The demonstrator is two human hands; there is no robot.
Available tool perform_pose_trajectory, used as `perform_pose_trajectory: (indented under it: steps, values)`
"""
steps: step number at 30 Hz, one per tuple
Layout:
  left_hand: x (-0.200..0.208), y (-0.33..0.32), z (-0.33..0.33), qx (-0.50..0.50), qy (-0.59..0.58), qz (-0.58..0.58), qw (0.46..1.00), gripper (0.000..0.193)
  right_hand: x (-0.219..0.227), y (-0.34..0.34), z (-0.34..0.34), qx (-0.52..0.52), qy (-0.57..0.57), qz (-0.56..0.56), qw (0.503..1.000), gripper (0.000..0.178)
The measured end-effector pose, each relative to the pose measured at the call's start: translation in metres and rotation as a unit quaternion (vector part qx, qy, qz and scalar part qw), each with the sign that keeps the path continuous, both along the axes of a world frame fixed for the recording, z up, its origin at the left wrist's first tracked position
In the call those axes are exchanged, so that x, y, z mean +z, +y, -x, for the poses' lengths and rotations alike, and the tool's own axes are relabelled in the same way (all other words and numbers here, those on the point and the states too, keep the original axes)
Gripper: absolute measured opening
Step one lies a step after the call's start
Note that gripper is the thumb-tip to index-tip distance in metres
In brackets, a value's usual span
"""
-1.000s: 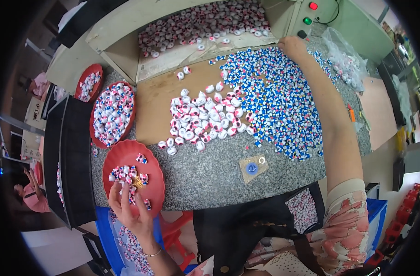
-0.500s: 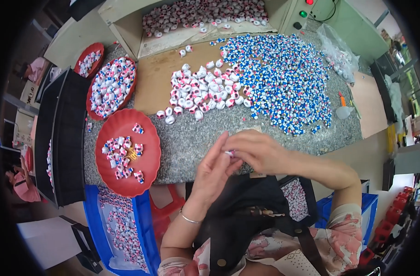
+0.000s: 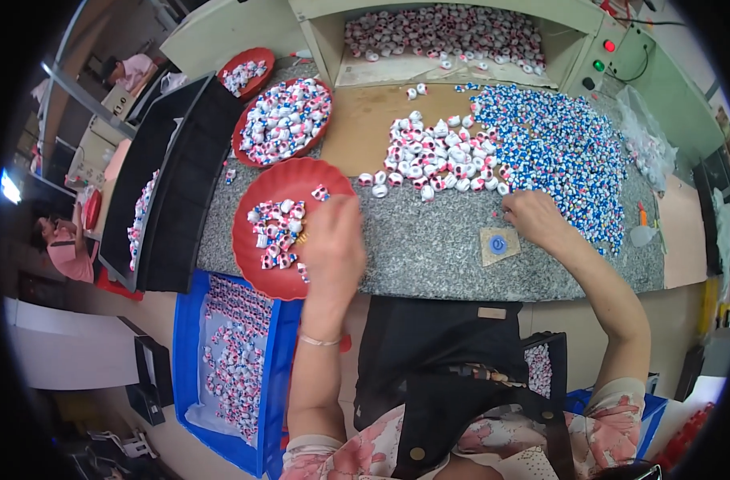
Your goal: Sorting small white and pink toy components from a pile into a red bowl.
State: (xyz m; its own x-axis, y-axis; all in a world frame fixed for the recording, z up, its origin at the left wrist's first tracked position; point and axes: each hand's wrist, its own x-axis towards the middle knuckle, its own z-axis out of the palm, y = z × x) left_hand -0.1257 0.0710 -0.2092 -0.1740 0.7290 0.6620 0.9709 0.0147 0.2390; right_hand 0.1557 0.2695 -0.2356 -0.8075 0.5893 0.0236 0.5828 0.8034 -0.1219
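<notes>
My left hand [image 3: 333, 252], smeared by motion, is over the right side of a scalloped red plate [image 3: 247, 248]; its fingers and anything in them cannot be made out. In that plate lie several small white, pink and blue figures [image 3: 275, 232] and a bit of yellow. My right hand [image 3: 534, 218] is at the near edge of the heaps, fingers curled together; whatever they hold is hidden. Beside them lie white-and-pink hollow head pieces [image 3: 437, 156] and a wide heap of tiny blue-and-white pieces [image 3: 565, 152]. Near that hand, a round blue part [image 3: 498, 245] sits on a tan square [image 3: 488, 256].
Two more red bowls of figures [image 3: 285, 120] stand at the back left, beside a black crate [image 3: 177, 192]. A pale shelf box [image 3: 325, 60] holds more heads. A blue bin [image 3: 187, 344] stands below the left edge. Plastic bags [image 3: 649, 144] and an orange-handled tool [image 3: 642, 214] lie right.
My hands were together around a small piece at the table's front. They have parted, the left to the red plate, the right to the heaps. The view has shifted, and the blue part now shows.
</notes>
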Motion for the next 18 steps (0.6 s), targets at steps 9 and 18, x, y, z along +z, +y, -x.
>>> perform_pose_trajectory:
  steps: [9,18]
  values:
    - [-0.05,0.07,-0.024,0.111,0.143,0.222,0.958,0.019,0.029,-0.039,-0.039,-0.085,0.121,0.078,0.986,0.015]
    - [-0.04,0.014,-0.058,-0.282,-0.533,0.144,0.785,0.034,-0.019,-0.096,-0.071,-0.217,0.371,0.385,0.817,0.019]
